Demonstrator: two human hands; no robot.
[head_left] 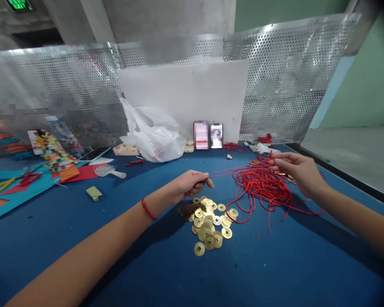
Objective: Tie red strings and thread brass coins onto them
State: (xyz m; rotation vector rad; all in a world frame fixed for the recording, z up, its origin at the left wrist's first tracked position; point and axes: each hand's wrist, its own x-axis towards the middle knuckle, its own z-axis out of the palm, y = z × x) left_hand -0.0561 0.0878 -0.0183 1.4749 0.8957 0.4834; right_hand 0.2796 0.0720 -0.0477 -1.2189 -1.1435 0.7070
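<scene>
Pinching red cord [264,184], the left hand [190,183] and right hand [297,169] stand apart, apparently to straighten it; coins [208,228] lie near the left.

The coins [208,226] lay in a pile on the tabletop [275,273], near its middle. The heap of cord [262,185] lay behind them and to their right, with 1 loop reaching the pile's right edge. Farther back, 2 phones [201,135] stood side by side in front of the board [185,89]. The bag [160,136] sat to their left, and the perforated panel [275,85] ran behind the board. Left of the bag lay another phone [96,154]; paper strips [17,204] spread along the far left.
</scene>
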